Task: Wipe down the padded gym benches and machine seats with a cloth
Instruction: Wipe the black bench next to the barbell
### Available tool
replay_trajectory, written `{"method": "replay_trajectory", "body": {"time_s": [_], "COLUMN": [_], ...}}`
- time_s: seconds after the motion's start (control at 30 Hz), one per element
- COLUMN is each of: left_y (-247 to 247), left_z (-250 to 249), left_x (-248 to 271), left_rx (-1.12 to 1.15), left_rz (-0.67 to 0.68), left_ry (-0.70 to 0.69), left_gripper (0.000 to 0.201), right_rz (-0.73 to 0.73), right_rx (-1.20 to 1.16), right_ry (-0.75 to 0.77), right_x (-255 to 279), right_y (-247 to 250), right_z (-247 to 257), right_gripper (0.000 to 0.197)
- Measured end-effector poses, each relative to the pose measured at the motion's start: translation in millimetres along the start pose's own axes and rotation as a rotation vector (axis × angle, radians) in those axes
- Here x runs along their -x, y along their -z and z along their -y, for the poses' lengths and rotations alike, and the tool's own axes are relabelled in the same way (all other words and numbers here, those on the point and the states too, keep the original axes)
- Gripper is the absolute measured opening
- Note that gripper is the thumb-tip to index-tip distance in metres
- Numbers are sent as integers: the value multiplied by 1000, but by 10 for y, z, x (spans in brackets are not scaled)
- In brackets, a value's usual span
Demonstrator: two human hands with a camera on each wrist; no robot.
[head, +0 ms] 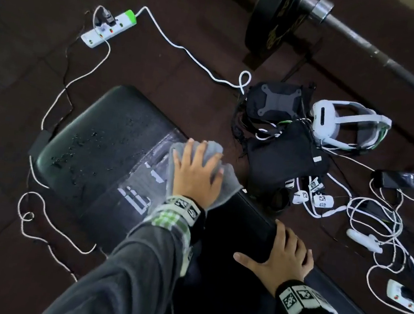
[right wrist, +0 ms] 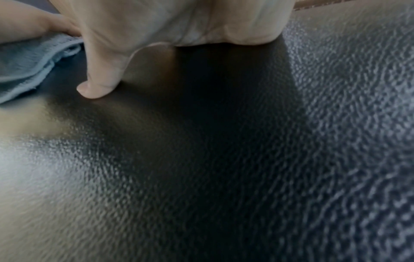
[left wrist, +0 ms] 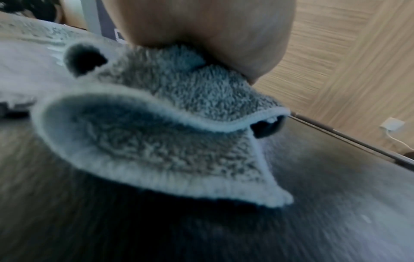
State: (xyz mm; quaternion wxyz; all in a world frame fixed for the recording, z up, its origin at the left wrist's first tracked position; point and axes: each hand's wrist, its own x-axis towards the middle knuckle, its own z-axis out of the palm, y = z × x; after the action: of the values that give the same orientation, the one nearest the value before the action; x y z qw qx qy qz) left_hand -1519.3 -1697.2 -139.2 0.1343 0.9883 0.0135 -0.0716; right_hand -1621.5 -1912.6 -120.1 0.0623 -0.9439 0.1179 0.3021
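- Cloth: grey, fluffy, bunched; centre of the head view, lying on the worktop's right-hand edge. In the left wrist view it fills the middle of the frame with a folded hem lifted off the surface.
- Left hand: flat on top of the cloth, fingers straight and spread, pressing it down; nothing gripped.
- Right hand: lower right of the head view, palm down on the worktop edge, fingers spread and relaxed, holding nothing; judged to be bracing the body.
- Worktop: black padded bench, running from centre left to the bottom of the head view.
- Water droplets: scattered over the far rounded end of the worktop, centre left of the frame; judged not yet wiped.
- Wiped band: streaked, duller strip just left of the cloth, with pale reflections in it; judged already passed over.
- Near section: textured padding under the right hand, no droplets visible; whether wiped cannot be told.
- Progress, as a judgement: one bench partly done; its beaded far end remains, and no other benches or machine seats are in view.
- Floor items, upper right: barbell, white headset, cables.
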Motion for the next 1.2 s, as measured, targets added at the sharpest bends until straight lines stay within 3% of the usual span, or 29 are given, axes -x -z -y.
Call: {"method": "replay_trajectory", "body": {"time_s": [0.2,0.33,0.4,0.5,0.53,0.67,0.83,0.97,1.07,1.2], "left_y": [103,206,233,289,312,430,500,428,397,359], "left_z": [123,494,777,1281,1462,2060,2506,2627,2614,2601], "left_x": [122,298,405,512,547,607,565,575,575,567], "left_rx": [217,182,165,114,100,100,149,190,191,195], "left_rz": [-54,-116,-162,-220,-226,-231,-178,-147,-196,-215], "left_ry": [-21,-14,28,127,176,393,552,555,545,559], "left_gripper": [53,51,50,50,51,57,60,56,62,61], "right_rz": [25,71,-19,-292,-312,-231,-339,-451,-497,-381], "right_rx": [-10,-48,-98,-205,-208,-147,-190,-325,-387,-257], "right_ry": [-38,-71,34,373,446,442,420,556,657,975], "right_x": [45,37,-7,-85,-125,-335,-497,-553,-506,-375], "right_y": [58,126,180,246,260,241,96,30,79,30], "right_z": [56,155,351,875,1102,1835,2049,1910,1939,2198], "right_gripper": [133,132,120,91,89,99,66,48,48,52]}}
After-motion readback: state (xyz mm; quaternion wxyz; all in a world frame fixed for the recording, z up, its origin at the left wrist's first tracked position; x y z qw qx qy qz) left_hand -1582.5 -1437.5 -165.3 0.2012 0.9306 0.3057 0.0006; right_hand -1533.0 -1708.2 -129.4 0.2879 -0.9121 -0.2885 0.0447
